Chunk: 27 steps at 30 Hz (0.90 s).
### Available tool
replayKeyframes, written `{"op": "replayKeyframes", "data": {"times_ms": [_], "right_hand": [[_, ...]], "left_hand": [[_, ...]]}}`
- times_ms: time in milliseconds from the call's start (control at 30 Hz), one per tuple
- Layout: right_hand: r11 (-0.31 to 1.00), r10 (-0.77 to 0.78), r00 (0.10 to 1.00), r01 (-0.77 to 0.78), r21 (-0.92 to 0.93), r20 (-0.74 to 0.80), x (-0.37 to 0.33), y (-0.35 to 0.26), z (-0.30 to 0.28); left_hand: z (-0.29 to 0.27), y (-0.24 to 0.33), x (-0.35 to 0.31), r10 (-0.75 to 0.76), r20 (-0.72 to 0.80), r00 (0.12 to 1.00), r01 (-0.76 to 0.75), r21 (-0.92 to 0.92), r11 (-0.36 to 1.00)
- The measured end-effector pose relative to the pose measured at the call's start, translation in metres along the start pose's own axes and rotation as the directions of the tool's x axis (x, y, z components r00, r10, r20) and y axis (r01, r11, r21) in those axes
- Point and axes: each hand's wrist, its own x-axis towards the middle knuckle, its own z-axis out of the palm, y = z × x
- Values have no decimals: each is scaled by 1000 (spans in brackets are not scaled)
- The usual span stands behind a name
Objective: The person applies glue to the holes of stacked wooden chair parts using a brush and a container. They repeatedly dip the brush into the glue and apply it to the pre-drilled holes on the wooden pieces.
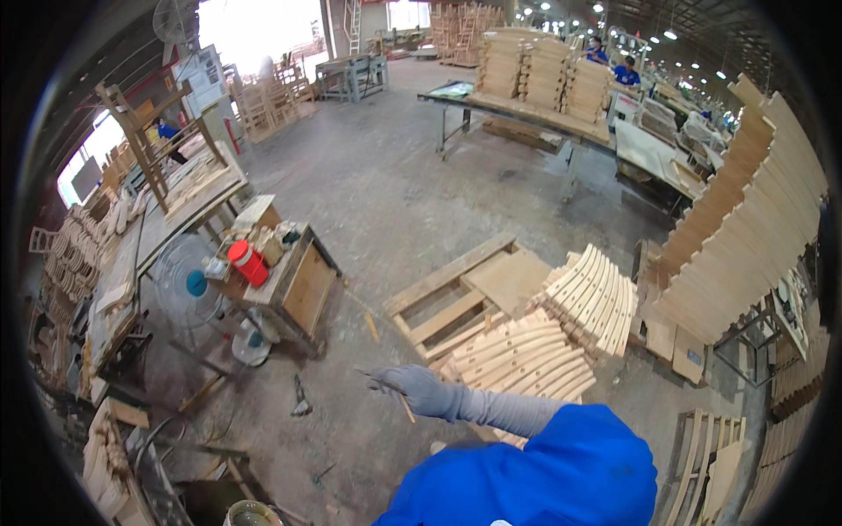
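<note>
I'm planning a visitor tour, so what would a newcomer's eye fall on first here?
Probably the bright blue garment across the lower edge, with a gray-gloved right hand near the centre, holding what looks like a slim stick. Next come the red container on a wooden cabinet at left and the curved wooden slats stacked right of centre.

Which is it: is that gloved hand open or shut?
Shut: the right hand curls around a thin tan stick, which pokes out below it.
</note>
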Motion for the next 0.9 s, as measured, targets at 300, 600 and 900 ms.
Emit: {"op": "replayKeyframes", "data": {"times_ms": [300,600,900], "right_hand": [[946,283,879,-323,-41,-385,43,96,-40],[946,121,884,-240,-218,-451,232,175,-18],[967,122,938,-186,-173,-324,438,223,7]], "left_hand": [[116,-57,129,5,80,997,-1,-43,999],[130,-107,315,146,13,989,-146,-2,989],[134,-147,481,-252,92,963,243,-698,673]]}}
